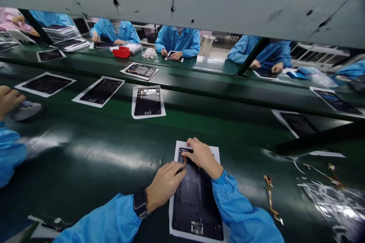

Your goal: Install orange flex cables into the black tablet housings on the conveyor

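An open black tablet body [194, 201] lies on a white sheet [199, 149] on the dark green belt in front of me. My left hand [164, 184], with a black watch on its wrist, rests on the tablet's left edge, fingers curled and pinching a small orange flex strip [184, 162]. My right hand [203, 156] lies over the tablet's top end, fingers bent and pressing down beside the same strip. Both sleeves are blue.
Several more tablet bodies on white sheets [148, 101] lie along the belt. Orange flex cables [270, 197] and white scraps [330, 197] lie at right. Another person's hand [8, 100] is at left; workers in blue [179, 41] sit across. A grey beam [182, 5] runs overhead.
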{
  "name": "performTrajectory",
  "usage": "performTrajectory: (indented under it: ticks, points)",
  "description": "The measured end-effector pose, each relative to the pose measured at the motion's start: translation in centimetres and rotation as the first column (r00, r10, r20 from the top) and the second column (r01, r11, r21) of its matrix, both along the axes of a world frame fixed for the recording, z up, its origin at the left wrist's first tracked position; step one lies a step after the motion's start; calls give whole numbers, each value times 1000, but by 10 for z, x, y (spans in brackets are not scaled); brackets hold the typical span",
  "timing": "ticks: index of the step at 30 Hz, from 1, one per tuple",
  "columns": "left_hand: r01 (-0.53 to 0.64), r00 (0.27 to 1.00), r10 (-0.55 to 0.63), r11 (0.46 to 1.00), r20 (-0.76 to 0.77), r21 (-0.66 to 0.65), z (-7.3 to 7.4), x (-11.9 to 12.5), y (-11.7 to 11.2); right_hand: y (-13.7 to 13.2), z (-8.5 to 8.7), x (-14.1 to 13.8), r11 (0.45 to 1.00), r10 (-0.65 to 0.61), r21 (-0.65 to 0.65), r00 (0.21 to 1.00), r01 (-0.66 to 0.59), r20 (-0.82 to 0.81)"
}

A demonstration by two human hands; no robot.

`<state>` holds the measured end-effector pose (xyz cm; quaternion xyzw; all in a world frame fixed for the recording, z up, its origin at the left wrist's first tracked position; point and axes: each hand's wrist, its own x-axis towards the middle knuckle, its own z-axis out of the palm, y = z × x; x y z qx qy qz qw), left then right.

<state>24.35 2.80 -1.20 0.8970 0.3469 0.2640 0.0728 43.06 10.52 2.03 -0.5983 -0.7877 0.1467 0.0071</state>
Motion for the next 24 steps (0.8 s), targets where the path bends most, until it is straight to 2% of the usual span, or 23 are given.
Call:
performTrajectory:
  ticks: [5, 15, 24]
  points:
    - [33, 998, -35, 999, 48, 42, -3, -2, 0, 4, -3, 6, 1000, -2, -25, 1000, 2, 3]
    - [90, 983, -90, 996, -161, -3, -5, 2, -6, 11, -6, 13, 997, -13, -79, 996, 6, -83]
    - [121, 974, -114, 992, -193, 22, 0, 3, -7, 12, -7, 15, 998, -18, -54, 992, 11, -123]
